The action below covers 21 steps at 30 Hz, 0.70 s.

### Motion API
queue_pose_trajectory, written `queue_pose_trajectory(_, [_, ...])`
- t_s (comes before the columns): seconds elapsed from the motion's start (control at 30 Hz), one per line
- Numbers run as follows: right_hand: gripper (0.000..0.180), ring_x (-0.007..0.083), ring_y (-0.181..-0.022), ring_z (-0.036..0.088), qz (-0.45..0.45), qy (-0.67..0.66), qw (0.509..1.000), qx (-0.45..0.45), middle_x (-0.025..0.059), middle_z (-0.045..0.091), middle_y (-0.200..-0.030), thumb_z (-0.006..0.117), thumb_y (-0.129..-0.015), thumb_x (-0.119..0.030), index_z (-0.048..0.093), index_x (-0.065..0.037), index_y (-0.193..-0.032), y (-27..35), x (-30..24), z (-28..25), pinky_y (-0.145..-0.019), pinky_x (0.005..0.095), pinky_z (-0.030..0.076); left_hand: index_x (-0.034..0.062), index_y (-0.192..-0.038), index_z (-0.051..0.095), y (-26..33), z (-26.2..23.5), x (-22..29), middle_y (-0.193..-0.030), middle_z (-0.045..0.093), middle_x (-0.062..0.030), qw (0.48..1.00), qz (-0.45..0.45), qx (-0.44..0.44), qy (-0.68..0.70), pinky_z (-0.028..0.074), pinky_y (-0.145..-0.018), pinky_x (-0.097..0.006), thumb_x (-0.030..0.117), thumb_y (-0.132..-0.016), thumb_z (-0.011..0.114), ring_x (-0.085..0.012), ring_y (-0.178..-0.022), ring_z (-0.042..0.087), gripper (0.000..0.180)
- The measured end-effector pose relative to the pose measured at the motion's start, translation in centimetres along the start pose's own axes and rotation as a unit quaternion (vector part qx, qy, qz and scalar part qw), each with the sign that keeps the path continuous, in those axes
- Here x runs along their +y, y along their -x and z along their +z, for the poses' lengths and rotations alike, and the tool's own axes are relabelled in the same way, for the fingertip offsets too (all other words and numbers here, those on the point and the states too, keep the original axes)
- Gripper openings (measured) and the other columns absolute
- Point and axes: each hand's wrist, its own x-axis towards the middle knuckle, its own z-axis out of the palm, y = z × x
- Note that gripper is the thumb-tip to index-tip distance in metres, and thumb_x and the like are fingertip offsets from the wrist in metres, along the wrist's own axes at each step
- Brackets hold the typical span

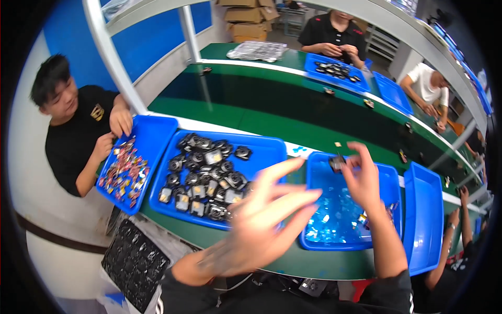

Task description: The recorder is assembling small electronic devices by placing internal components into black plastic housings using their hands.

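Note:
My left hand (269, 214), smeared by motion, is stretched out with fingers apart and nothing visible in it. It reaches over the gap between two blue trays. Pinched in my right hand (361, 175) is a small black part (336, 163), held above the tray of blue scraps (327, 180). That tray also holds a few small coloured pieces, partly behind my right wrist. Left of it, a blue tray (264, 149) carries many black, lens-like modules (196, 159), some with pale square faces. A tiny yellowish piece (338, 144) shows just beyond the black part.
A blue tray of small coloured parts (125, 170) stands at far left, where a co-worker reaches in. Another blue tray (424, 209) is at right. Beyond runs a green conveyor belt (235, 104) with scattered parts. Co-workers sit across it. A black tray (136, 264) is low at left.

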Motion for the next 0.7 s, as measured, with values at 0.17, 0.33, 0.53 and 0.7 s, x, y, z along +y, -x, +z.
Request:
queue_pose_trajectory(0.17, [0.063, 0.0152, -0.065, 0.062, 0.269, -0.052, 0.961, -0.021, 0.0140, 0.067, -0.084, 0.082, -0.062, -0.005, 0.052, 0.004, -0.116, -10.2, 12.2, -1.2, -0.060, 0.0299, 0.050, 0.0085, -0.089, 0.047, 1.5, -6.4, 11.4, -0.080, 0.057, -0.0120, 0.966, 0.145, 0.215, -0.015, 0.048, -0.052, -0.031, 0.017, -0.083, 0.065, -0.0252, -0.058, 0.060, 0.021])
queue_pose_trajectory(0.33, [0.047, 0.0287, -0.085, 0.067, 0.252, 0.119, 0.959, -0.042, 0.0166, 0.069, -0.089, 0.089, -0.054, -0.020, 0.067, 0.000, -0.090, -10.0, 18.4, -0.8, -0.077, 0.0378, 0.052, 0.0095, -0.099, 0.050, 1.4, -10.4, 14.7, -0.087, 0.056, -0.0065, 0.963, 0.102, 0.246, -0.050, 0.046, -0.055, -0.032, 0.019, -0.092, 0.055, -0.0244, -0.059, 0.057, 0.013])
queue_pose_trajectory(0.53, [0.014, 0.0310, -0.087, 0.063, -0.135, 0.118, 0.984, -0.003, 0.0161, 0.066, -0.090, 0.063, -0.080, -0.010, 0.068, -0.004, -0.091, -9.1, -0.1, 6.9, -0.078, 0.0387, 0.051, 0.0116, -0.103, 0.052, 1.1, -11.2, 13.5, -0.091, 0.056, -0.0038, 0.953, 0.225, 0.204, -0.002, 0.046, -0.054, -0.033, 0.022, -0.094, 0.052, -0.0250, -0.063, 0.057, 0.014])
queue_pose_trajectory(0.7, [0.036, 0.0353, -0.096, 0.061, -0.253, 0.109, 0.930, -0.243, 0.0187, 0.062, -0.105, 0.071, -0.077, -0.025, 0.065, -0.006, -0.108, -7.1, -7.3, 15.5, -0.085, 0.0416, 0.050, 0.0040, -0.081, 0.062, 3.5, -14.5, 12.7, -0.086, 0.066, -0.0172, 0.992, 0.103, 0.039, -0.055, 0.053, -0.051, -0.041, -0.001, -0.075, 0.069, -0.0288, -0.055, 0.065, 0.010])
